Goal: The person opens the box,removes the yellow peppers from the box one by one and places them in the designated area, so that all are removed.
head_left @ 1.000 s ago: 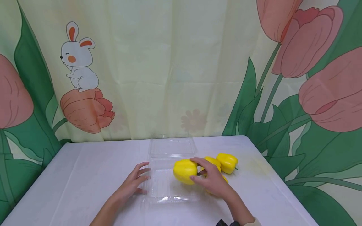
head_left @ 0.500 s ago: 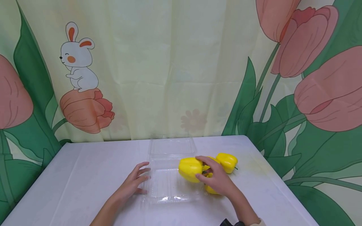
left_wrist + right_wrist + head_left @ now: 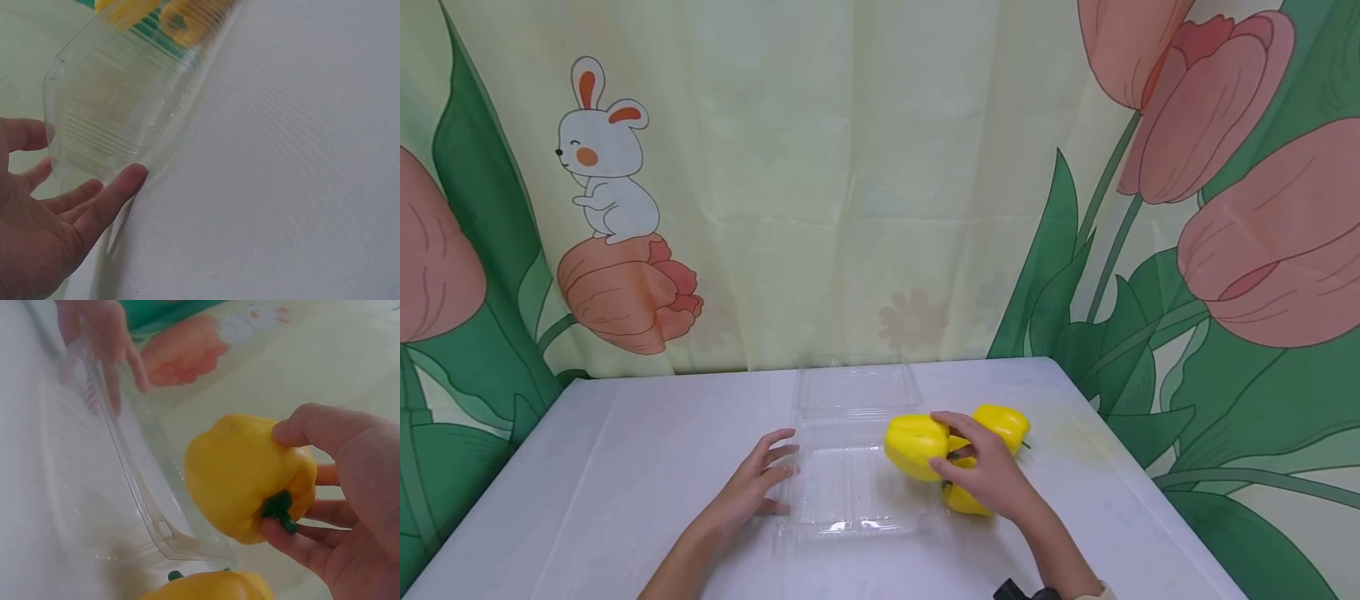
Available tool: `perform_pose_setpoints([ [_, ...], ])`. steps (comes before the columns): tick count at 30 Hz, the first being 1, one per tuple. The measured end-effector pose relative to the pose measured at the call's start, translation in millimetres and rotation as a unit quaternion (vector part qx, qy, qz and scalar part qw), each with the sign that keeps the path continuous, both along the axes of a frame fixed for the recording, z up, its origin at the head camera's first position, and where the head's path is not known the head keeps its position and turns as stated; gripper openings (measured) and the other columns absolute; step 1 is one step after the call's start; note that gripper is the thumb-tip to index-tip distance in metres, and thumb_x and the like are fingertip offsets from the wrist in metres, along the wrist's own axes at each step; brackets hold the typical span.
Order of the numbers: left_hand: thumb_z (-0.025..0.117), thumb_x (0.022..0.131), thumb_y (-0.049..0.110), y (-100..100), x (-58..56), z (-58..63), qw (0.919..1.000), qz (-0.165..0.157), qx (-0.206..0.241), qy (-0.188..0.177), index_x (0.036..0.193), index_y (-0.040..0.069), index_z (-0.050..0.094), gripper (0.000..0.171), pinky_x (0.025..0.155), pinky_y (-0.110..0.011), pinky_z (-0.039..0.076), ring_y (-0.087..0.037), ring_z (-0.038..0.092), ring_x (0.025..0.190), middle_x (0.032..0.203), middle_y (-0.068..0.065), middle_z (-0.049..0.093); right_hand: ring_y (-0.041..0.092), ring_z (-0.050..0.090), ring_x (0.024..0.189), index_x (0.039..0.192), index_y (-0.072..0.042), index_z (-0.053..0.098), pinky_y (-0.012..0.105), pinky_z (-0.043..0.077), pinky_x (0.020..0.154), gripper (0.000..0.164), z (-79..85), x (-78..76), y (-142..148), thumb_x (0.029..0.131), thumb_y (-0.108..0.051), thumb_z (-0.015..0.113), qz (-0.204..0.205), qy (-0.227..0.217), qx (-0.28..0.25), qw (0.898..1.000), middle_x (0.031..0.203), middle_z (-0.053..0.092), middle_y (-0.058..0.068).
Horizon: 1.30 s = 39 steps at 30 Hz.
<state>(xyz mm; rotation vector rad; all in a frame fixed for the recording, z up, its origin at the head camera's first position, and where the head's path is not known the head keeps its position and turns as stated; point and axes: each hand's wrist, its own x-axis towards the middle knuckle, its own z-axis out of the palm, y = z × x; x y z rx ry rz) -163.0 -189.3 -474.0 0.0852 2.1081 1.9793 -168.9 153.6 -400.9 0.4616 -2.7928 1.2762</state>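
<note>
In the head view, my right hand grips a yellow bell pepper over the right side of a clear plastic clamshell box. The right wrist view shows thumb and fingers at the stem end of the pepper, its green stem facing the palm. My left hand rests at the left wall of the box, fingers extended. Seen from the left wrist, its fingertips are against the box's clear wall. Other yellow peppers lie right of the box: one at the back, one in front, another mostly hidden behind my right hand.
The clear lid lies folded back toward the rear edge of the white-covered table. Behind the table hangs a curtain printed with tulips and a rabbit.
My right hand, with the bell pepper in its grip, has moved right and slightly away, from over the box's interior to its right side. The left hand stays in place.
</note>
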Motion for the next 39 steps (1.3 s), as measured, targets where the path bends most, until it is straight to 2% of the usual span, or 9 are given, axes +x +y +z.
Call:
perform_pose_setpoints([
  [7,0.050,0.099,0.016,-2,0.6,1.4,0.9999,-0.011,0.007,0.004,0.148,0.020,0.026,0.055,0.073,-0.044,0.058,-0.044,0.035,0.136,0.155,-0.020,0.028,0.018,0.057,0.111,0.135,-0.024,0.053,0.017,0.052,0.083,0.057,1.1,0.2,5,0.083,-0.026,0.075,-0.009,-0.003,-0.005,1.000,0.133,0.058,-0.003],
  [13,0.050,0.099,0.014,0,0.4,0.7,0.9999,-0.009,0.011,0.007,0.148,0.019,0.027,0.055,0.072,-0.045,0.058,-0.044,0.036,0.135,0.154,-0.021,0.030,0.020,0.058,0.112,0.136,-0.022,0.053,0.014,0.051,0.082,0.057,2.7,0.0,11,0.083,-0.025,0.075,-0.013,0.010,-0.001,1.000,0.133,0.058,-0.001],
  [20,0.050,0.099,0.017,0,1.0,1.7,0.9999,-0.014,0.008,0.000,0.149,0.020,0.026,0.055,0.073,-0.043,0.058,-0.043,0.036,0.136,0.155,-0.020,0.029,0.022,0.057,0.115,0.137,-0.020,0.052,0.030,0.056,0.089,0.058,1.8,0.5,18,0.084,-0.027,0.075,-0.021,-0.004,-0.008,1.000,0.135,0.056,0.002],
  [29,0.050,0.099,0.016,0,0.8,0.7,1.0000,-0.005,0.005,-0.005,0.148,0.021,0.028,0.054,0.073,-0.044,0.058,-0.042,0.037,0.135,0.154,-0.018,0.031,0.024,0.056,0.118,0.138,-0.017,0.051,0.030,0.055,0.091,0.059,0.8,0.3,26,0.085,-0.027,0.074,-0.016,0.008,-0.009,1.000,0.137,0.055,0.004],
  [39,0.050,0.099,0.016,-1,0.7,0.6,1.0000,-0.004,0.006,-0.003,0.148,0.022,0.028,0.054,0.072,-0.043,0.058,-0.041,0.038,0.135,0.154,-0.018,0.031,0.026,0.056,0.119,0.139,-0.016,0.050,0.035,0.054,0.094,0.060,2.6,1.1,31,0.085,-0.030,0.073,-0.028,0.004,-0.004,1.000,0.139,0.053,0.007],
])
